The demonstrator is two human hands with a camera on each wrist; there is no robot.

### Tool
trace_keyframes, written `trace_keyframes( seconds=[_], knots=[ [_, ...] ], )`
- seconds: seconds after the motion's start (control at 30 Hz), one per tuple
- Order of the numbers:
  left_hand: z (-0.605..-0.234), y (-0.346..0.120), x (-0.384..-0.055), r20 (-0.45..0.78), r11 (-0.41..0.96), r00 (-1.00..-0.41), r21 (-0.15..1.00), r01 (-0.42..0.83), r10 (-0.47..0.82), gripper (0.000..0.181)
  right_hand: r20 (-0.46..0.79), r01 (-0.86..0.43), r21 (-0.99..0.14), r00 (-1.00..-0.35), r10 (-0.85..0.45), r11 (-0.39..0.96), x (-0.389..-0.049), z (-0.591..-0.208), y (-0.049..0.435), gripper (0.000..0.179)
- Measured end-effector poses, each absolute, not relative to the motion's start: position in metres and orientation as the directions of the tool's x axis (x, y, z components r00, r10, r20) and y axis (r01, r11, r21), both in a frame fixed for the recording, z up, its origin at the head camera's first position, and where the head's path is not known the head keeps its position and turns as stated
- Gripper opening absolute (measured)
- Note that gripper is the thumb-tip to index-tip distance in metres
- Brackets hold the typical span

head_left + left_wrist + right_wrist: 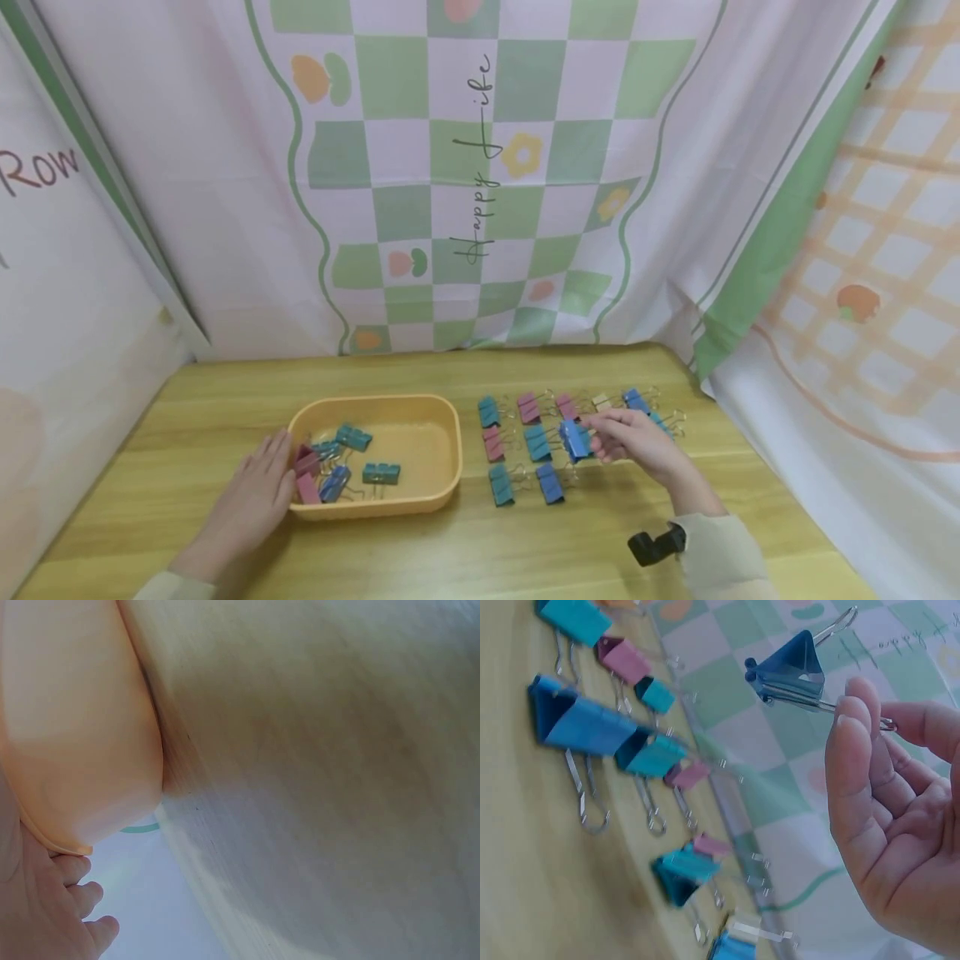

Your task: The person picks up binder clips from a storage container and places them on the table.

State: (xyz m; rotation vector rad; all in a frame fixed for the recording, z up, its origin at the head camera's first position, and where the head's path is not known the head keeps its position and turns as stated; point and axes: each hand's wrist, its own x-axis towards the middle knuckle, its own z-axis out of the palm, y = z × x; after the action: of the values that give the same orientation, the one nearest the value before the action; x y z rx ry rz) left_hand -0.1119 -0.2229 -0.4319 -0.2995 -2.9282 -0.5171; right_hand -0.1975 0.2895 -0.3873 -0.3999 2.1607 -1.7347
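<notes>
The blue binder clip [573, 440] is in the air over the right part of the surface [465, 550], among rows of other clips. The right hand [636, 442] pinches only the end of one wire handle, between the thumb and the fingers [861, 694]; the second handle stands free. From where I stand, the clip partly covers a teal clip [589, 443] behind it, and I cannot tell how high it is above.

With so small a hold, the clip could turn or slip away, because its body hangs far out from the fingers. If the hand goes too low or sideways, the clip may knock its neighbours out of line, or its wire may hook in theirs. The near teal clip [501, 485] and near blue clip [550, 483] lie just beside each other, with handles pointing to the right.

In the far row I see teal, pink [528, 407], pink, cream [602, 402] and blue clips; the right hand hides some places near there.

To the left is the yellow tray [390, 505], with several clips lying mixed in its left and middle parts. The left hand [255, 492] rests against its left side, fingers rather straight and close together. Too strong a push there could slide the tray towards the rows.

At the far side hangs a green-and-white checked cloth [465, 217], behind everything.
</notes>
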Motion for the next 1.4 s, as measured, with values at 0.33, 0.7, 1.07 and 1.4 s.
trace_keyframes(
  seconds=[0.33,0.7,1.07,1.4],
  knots=[
    [-0.433,-0.222,-0.112,0.206,0.921,-0.965,0.317,0.225,0.164,0.052,-0.099,0.024,-0.985,-0.892,-0.44,0.173,-0.191,-0.403,0.316,0.027],
    [-0.435,-0.223,-0.112,0.227,0.922,-0.96,0.309,0.233,0.166,0.052,-0.182,0.094,-0.973,-0.875,-0.449,0.211,-0.188,-0.42,0.329,0.039],
    [-0.434,-0.223,-0.113,0.196,0.919,-0.967,0.325,0.223,0.165,0.053,-0.247,0.145,-0.958,-0.858,-0.45,0.249,-0.19,-0.434,0.332,0.039],
    [-0.434,-0.223,-0.113,0.188,0.921,-0.968,0.321,0.218,0.164,0.054,-0.283,0.175,-0.937,-0.889,-0.361,0.302,-0.189,-0.439,0.332,0.04]
  ],
)
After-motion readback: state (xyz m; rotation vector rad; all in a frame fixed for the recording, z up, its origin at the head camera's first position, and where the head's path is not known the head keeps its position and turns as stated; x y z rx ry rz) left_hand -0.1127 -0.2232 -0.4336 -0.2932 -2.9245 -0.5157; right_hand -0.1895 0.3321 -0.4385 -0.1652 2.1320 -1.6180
